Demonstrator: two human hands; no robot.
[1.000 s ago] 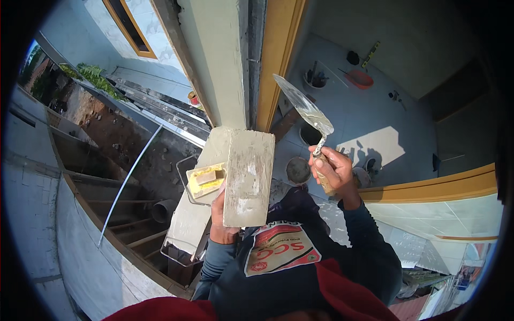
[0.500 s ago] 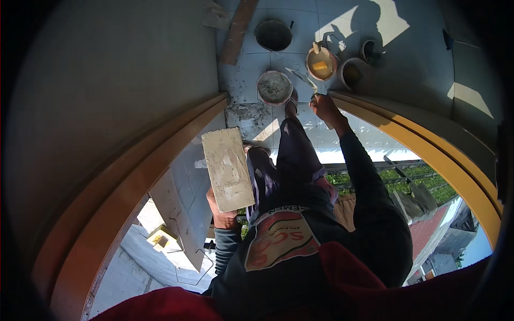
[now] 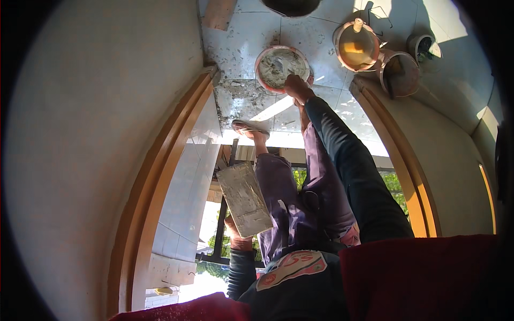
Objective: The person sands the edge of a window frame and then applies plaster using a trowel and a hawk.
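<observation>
A flat rectangular board [image 3: 243, 198], smeared with dried mortar, rests over my left hand [image 3: 239, 235]. That hand is closed under its near end, and the board hides most of the fingers. My right hand [image 3: 299, 89] reaches over the mortar bucket [image 3: 258, 79] with its fingers closed around the trowel's handle. The trowel [image 3: 284, 65] has its blade down in the wet grey mortar, so only part of the metal shows. Bits of mortar lie on the tiles beside the bucket.
Farther right stands a bucket [image 3: 339, 55] of cloudy water with a yellow sponge [image 3: 353, 47] and a wooden handle [image 3: 358, 24] in it. A tipped bucket [image 3: 407, 80] and a smaller container [image 3: 435, 50] are beside it. Wooden door frames [image 3: 155, 203] rise on both sides.
My right hand has moved down and left, bringing the trowel from the air into the mortar bucket. The board has tilted and sits lower in view. I stand closer to the buckets.
</observation>
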